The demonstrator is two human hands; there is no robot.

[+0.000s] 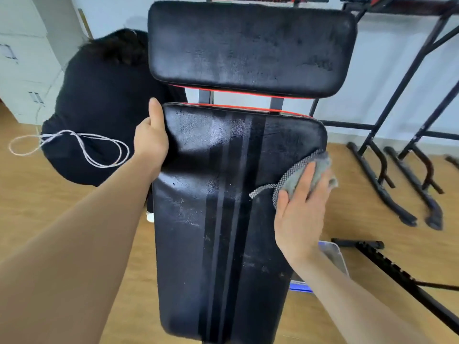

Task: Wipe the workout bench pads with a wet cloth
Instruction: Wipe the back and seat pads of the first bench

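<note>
A black workout bench fills the middle of the view. Its long lower pad (218, 219) has dark stripes, wet sheen and pale scuffs. A shorter upper pad (250, 45) with red trim sits beyond a gap. My left hand (151, 137) grips the lower pad's upper left edge, thumb up along the corner. My right hand (301, 207) presses a grey mesh cloth (298, 175) flat against the lower pad's right edge, fingers straight over it.
A person in black clothes (104, 115) bends low just left of the bench, with a white cord (82, 147) looped beside them. Black metal rack legs (402, 180) stand on the wooden floor at right. A pale flat device (335, 256) lies under the bench's right side.
</note>
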